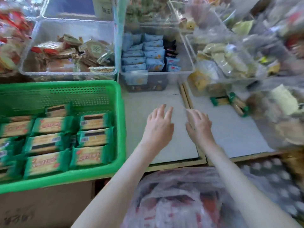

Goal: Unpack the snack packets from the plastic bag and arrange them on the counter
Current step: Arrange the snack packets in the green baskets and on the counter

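Nearest the camera, the plastic bag (177, 203) sits below the bench edge, between the two forearms. The snack packets (166, 213) show red and white through its film and are all inside it; blur hides their detail. To the left of the bag is a cardboard box (46, 208).

Both arms reach forward over the bag. The left grip (158, 127) is over the grey bench (164, 99), palm down, fingers straight and spread, holding nothing. The right grip (199, 127) is just beside it, apart from it, fingers likewise spread and loosely extended, also holding nothing. Whether either grip touches the bench surface cannot be determined.

Left of the grips, a green basket (120, 129) stands on the bench, filled with rows of green-wrapped packets (88, 157). A wooden strip (185, 96) runs away from the right grip, dividing the bench surface. To the right of it, two green-ended packs (220, 100) lie on the bench.

Further back, a clear tub (156, 74) holds upright blue packets (153, 53). A second clear tub (69, 74) behind the basket holds brown wrapped items. Far right is a blurred heap of clear bags (246, 55).
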